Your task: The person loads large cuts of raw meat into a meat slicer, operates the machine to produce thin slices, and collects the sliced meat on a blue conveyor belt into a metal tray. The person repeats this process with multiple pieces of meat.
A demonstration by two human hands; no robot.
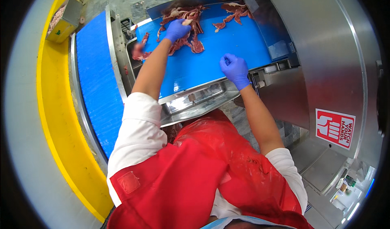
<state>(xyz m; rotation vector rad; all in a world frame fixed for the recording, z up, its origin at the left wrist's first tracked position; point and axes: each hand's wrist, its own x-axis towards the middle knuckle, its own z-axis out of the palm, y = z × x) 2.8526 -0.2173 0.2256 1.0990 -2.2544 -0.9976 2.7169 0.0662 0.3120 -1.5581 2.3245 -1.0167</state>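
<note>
The fisheye camera faces down from the head, over the apron [183, 180]. Left hand [177, 30] and right hand [236, 69] appear near.

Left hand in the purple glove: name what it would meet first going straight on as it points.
The purple-gloved left hand would likely meet the heap of red, pale-streaked meat strips first; it may be touching them, as depth is unclear.
</note>
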